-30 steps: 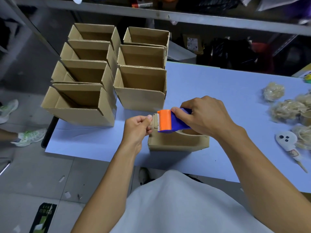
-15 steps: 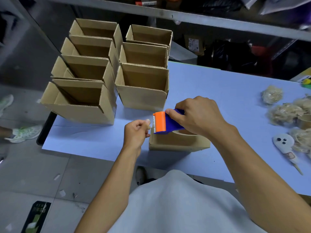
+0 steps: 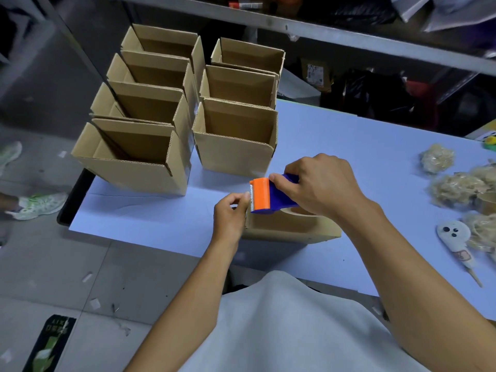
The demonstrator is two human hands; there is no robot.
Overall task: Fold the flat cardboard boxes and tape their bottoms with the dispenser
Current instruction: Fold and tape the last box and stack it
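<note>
Not much has changed in the last second: your right hand [image 3: 319, 186] still grips the dispenser [image 3: 271, 194] on the box [image 3: 290, 228] at frame centre, left hand [image 3: 230, 213] still pinching the tape end at its blade, so that bottom seam's not taped yet

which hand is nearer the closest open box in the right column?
Right. The right hand grips the tape dispenser just below that box; the left hand sits lower, pinching at the dispenser's blade end.
</note>
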